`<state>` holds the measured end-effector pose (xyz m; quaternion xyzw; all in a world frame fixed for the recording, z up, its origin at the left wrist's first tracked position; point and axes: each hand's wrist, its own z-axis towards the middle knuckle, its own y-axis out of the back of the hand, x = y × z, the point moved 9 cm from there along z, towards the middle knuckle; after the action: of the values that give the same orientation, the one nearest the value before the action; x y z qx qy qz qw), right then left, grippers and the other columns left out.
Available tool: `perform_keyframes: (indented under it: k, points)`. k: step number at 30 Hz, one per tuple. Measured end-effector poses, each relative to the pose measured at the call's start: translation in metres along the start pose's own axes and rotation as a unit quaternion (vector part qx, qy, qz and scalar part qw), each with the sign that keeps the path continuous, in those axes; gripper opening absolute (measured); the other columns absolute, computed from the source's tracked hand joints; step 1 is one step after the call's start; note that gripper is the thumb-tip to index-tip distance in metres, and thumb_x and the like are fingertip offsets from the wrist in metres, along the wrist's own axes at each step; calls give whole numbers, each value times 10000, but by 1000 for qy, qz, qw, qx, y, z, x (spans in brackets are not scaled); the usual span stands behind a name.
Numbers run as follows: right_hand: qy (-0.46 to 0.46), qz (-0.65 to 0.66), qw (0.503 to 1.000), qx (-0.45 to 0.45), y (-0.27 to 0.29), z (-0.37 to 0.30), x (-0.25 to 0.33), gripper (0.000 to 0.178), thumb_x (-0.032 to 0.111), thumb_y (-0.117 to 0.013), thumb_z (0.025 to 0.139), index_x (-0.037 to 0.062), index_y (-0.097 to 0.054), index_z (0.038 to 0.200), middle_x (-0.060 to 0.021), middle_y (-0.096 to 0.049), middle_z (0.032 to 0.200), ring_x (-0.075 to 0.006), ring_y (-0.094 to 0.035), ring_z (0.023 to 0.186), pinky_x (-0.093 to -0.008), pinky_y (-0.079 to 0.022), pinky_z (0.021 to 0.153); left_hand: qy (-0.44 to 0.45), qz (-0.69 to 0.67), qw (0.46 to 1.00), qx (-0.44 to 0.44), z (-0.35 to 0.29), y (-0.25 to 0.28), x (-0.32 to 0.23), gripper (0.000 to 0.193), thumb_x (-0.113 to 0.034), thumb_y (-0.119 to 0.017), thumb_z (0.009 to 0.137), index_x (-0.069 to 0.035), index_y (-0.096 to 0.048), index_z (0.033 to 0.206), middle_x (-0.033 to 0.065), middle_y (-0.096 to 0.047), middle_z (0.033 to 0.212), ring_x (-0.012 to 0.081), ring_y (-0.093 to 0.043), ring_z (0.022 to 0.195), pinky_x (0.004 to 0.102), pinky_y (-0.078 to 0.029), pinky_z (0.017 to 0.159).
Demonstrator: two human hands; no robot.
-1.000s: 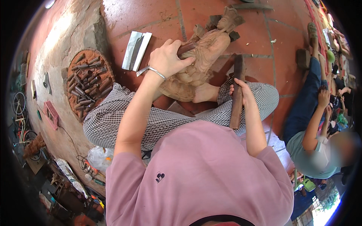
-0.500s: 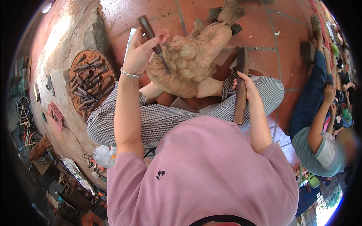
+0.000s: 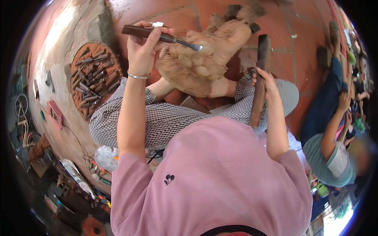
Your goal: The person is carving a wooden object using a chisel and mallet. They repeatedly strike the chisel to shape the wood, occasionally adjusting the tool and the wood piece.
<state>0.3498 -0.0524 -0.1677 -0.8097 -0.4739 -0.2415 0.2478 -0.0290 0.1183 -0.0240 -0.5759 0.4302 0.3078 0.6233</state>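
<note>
My left hand (image 3: 141, 49) is closed around the wooden handle of a chisel (image 3: 168, 38). The chisel lies nearly level, its metal blade pointing right over the carved wooden figure (image 3: 199, 65); whether it touches the wood, I cannot tell. A small white piece (image 3: 157, 24) shows by the fingers of that hand. In my right hand (image 3: 269, 84) is a long dark wooden bar (image 3: 263, 55), gripped near its middle and held upright above my right knee. The figure, with rounded lumps and a wide base, lies between my bare feet, its far end blurred.
On the left, a round bed of sawdust (image 3: 75, 59) holds several chisels and gouges. Beyond it are a pink basket-like thing (image 3: 55, 114) and a clear plastic bag (image 3: 105, 158). A person (image 3: 328, 155) sits at the right. Red tiles (image 3: 279, 23) cover the floor.
The chisel has swung from steep to nearly level, its blade lifting off the carving's base towards the rounded lumps. The bar has moved slightly up and right with my right hand.
</note>
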Motion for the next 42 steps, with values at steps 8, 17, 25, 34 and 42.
perform_keyframes:
  k: [8,17,25,34,42]
  points:
    - [-106,66,992,32,18,21,-49,240,288,-674,908,95,-563,999,-58,-607,740,-169,-578,607,-316,-499,549,166,107,932,-304,23,243,-60,243,-245,-508,1001,-14,-545,1067,41,-540,752,125,-500,571,237,-408,485]
    - [-129,92,987,-17,36,33,-61,236,290,-653,918,113,-515,995,-66,-587,741,-185,-576,604,-333,-500,540,315,650,552,-417,-144,498,-134,603,-189,-661,815,-101,-479,1384,224,-602,1295,350,-579,1221,411,-451,1022]
    - [-131,78,988,-17,43,38,-63,271,337,-646,919,101,-541,999,-59,-577,747,-177,-572,629,-339,-485,564,460,670,490,-315,-179,509,-105,581,-146,-670,752,-105,-566,1322,191,-649,1232,322,-632,1143,402,-498,954]
    - [-129,81,988,-20,37,33,-61,270,326,-664,907,94,-541,970,-59,-570,740,-178,-553,619,-337,-477,558,274,747,458,-396,-139,457,-145,264,-284,-644,849,-92,-716,1016,150,-669,1162,308,-640,1100,433,-512,938]
    - [-135,77,988,-15,35,32,-60,266,332,-663,917,100,-537,944,-59,-583,728,-175,-573,616,-328,-495,555,408,647,553,-332,-141,491,-93,215,-153,-693,806,-26,-747,970,107,-746,826,188,-724,682,322,-582,649]
